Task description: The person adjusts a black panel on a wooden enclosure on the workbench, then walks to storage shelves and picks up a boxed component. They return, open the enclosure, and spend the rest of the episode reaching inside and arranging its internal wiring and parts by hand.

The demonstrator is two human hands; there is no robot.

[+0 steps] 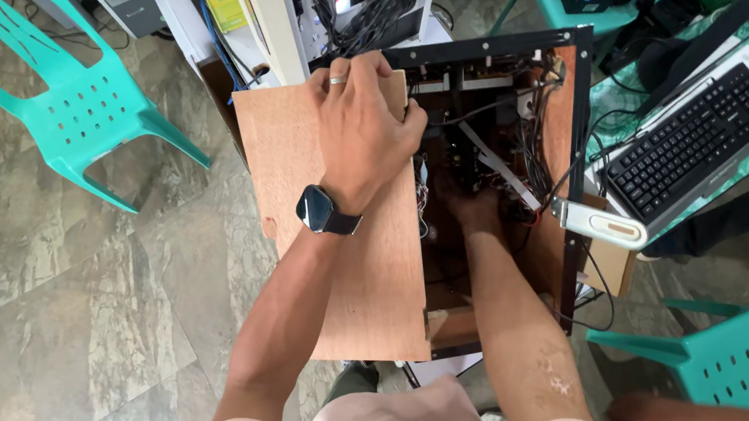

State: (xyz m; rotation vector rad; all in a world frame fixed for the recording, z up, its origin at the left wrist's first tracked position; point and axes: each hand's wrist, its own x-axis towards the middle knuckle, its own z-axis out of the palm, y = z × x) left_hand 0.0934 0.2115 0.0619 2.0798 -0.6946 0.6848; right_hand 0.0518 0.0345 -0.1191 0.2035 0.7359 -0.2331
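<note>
L hand (363, 127) grips panel (355, 268); R hand (474, 207) inside cabinet (572, 122).

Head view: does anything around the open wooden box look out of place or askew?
Yes. The plywood panel sits skewed, half off the box; the left hand grips its top edge. Loose wires tangle inside, where the right hand reaches. A small white device lies perched on the box's frame.

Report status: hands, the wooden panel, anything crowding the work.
Left hand grips top edge of wooden panel. Right hand reaches inside open cabinet among wires; its grip is hidden. White device rests on cabinet edge.
</note>
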